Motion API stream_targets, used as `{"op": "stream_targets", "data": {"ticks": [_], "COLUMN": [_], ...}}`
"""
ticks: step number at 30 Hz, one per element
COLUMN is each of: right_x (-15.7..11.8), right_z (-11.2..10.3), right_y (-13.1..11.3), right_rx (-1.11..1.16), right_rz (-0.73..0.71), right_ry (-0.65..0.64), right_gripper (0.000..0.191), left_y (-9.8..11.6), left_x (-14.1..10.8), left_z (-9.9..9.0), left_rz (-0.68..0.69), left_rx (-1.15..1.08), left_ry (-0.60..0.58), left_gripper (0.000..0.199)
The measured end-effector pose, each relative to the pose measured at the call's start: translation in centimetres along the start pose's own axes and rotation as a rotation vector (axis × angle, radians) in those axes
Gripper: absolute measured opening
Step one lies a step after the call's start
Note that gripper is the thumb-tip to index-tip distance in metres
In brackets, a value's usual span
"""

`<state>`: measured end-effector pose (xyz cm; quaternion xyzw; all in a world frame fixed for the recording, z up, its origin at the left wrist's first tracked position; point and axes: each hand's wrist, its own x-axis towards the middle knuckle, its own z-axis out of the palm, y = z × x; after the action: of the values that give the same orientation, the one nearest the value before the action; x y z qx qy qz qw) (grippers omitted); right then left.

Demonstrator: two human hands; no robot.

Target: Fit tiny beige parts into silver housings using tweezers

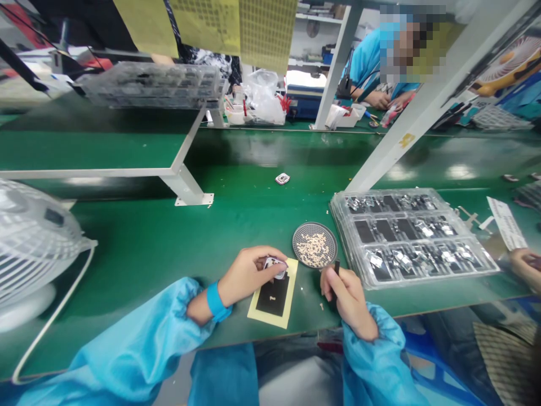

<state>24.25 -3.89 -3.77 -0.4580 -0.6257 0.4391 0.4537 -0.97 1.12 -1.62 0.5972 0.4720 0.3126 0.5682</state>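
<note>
My left hand (253, 273) grips a small white-rimmed part (275, 267) over the upper end of a yellow-bordered black sheet (271, 298). A tiny beige piece (273, 298) lies on the sheet's black area. To the right, my right hand (343, 290) is closed around a thin black tool (337, 267) that points up. Just beyond that hand sits a round dark dish (296, 249) with many small beige pieces (313, 248) in it. Another beige piece lies on the green table between the sheet and my right hand.
Stacked clear trays (350, 248) of small parts stand at the right. A similar part (282, 179) lies farther back. White fan (38, 242) at left; shelf leg (190, 189) and slanted post (380, 158) rise behind. Another person's hand (524, 265) is at far right; a person works across.
</note>
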Motion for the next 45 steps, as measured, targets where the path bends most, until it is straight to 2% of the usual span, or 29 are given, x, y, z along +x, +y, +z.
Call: {"op": "stream_targets", "data": {"ticks": [3, 8, 13, 16, 19, 22, 23, 26, 29, 33, 35, 37, 41, 43, 45], "right_x": [0.0, 0.4, -0.5, -1.6, -1.7, -0.5, 0.1, 1.4, 1.4, -0.9, -2.5, -3.5, -2.9, -1.7, -0.4], "right_z": [0.0, 0.0, -0.5, -0.7, -0.4, 0.2, 0.3, 0.4, 0.4, -0.2, -1.6, -3.8, -9.1, -10.7, -11.2], "right_y": [-0.2, -1.4, -1.9, -1.1, -0.7, -1.1, -1.3, -1.7, -1.9, -3.3, -4.7, -6.0, -7.1, -6.7, -6.3], "right_rx": [0.002, -0.024, -0.225, -0.238, -0.044, 0.161, 0.190, 0.179, 0.170, 0.175, 0.156, 0.035, -0.624, -0.875, -1.011], "right_rz": [-0.023, -0.166, -0.299, -0.233, -0.094, 0.005, 0.017, 0.000, -0.033, -0.088, -0.088, -0.062, 0.030, 0.080, 0.145], "right_ry": [-0.007, -0.026, -0.024, 0.054, 0.160, 0.110, 0.089, 0.065, 0.063, -0.013, -0.027, 0.038, 0.289, 0.288, 0.251], "right_gripper": [0.045, 0.035, 0.023, 0.030, 0.030, 0.011, 0.011, 0.013, 0.012, 0.041, 0.046, 0.044, 0.030, 0.026, 0.025], "left_y": [-0.1, 0.3, 1.4, 1.4, 1.1, 0.9, 0.9, 0.9, 0.9, 0.8, 0.8, 0.9, 1.6, 2.2, 2.9], "left_x": [0.1, 0.0, 0.0, 0.0, 0.0, 0.0, 0.0, 0.0, 0.1, 0.3, 0.3, 0.3, 0.4, 0.6, 1.0], "left_z": [0.0, 0.0, -0.2, -0.4, -0.6, -0.8, -0.8, -1.0, -1.1, -1.3, -1.4, -1.3, -1.0, -0.7, -0.1], "left_rz": [0.039, -0.074, -0.123, -0.118, -0.096, -0.077, -0.074, -0.071, -0.049, 0.017, 0.022, 0.005, -0.066, -0.092, -0.098], "left_rx": [0.024, -0.179, -0.299, -0.348, -0.389, -0.374, -0.372, -0.376, -0.347, -0.282, -0.264, -0.254, -0.165, -0.112, -0.105], "left_ry": [0.011, 0.021, 0.011, -0.011, -0.048, -0.083, -0.090, -0.086, -0.048, 0.002, 0.020, 0.031, 0.064, 0.088, 0.088], "left_gripper": [0.029, 0.036, 0.044, 0.047, 0.047, 0.044, 0.044, 0.047, 0.045, 0.037, 0.037, 0.040, 0.050, 0.055, 0.057]}}
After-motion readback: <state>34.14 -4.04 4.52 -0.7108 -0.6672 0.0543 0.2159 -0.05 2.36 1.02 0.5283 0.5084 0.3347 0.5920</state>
